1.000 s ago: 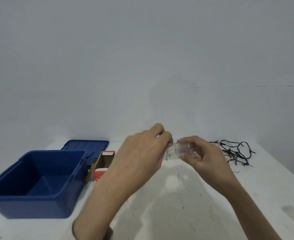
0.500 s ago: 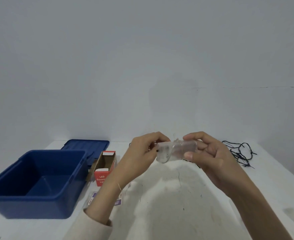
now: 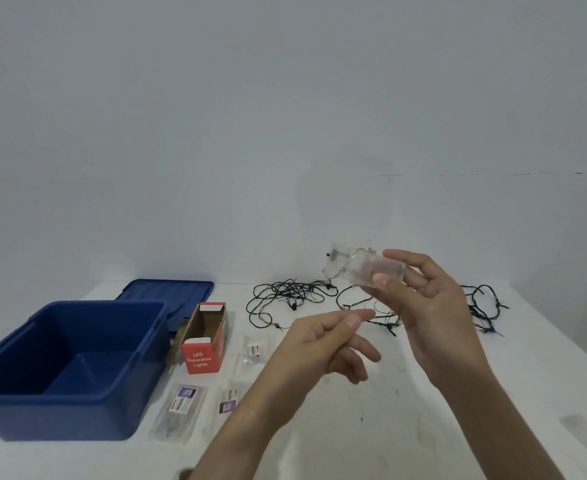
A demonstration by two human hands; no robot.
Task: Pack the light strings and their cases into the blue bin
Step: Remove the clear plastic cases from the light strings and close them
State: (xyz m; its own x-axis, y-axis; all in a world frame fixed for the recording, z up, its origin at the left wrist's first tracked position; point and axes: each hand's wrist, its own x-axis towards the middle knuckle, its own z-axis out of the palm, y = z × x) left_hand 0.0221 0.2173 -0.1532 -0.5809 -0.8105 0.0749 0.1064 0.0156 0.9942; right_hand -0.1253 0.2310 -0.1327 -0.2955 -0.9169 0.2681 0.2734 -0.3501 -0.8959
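My right hand (image 3: 434, 313) holds up a clear plastic battery case (image 3: 364, 268) with fine wire wound around it, above the back of the white table. My left hand (image 3: 319, 348) hovers lower and to the left, thumb pressed to forefinger, the other fingers loose. Whether a fine wire runs between them is too thin to see. The open blue bin (image 3: 77, 306) stands empty at the left. Tangled black light strings (image 3: 292, 296) lie at the table's back, and more black string (image 3: 482, 306) lies behind my right hand.
The bin's blue lid (image 3: 167, 291) lies behind it. An open red "LED Decorative Lights" box (image 3: 202, 355) lies beside the bin. Clear labelled packets (image 3: 181, 407) (image 3: 229, 400) (image 3: 254, 351) lie near the front. A grey wall stands behind.
My hands have separated. The left hand let go of the clear case and dropped down and left. The right hand lifted the case higher, uncovering the black strings and packets.
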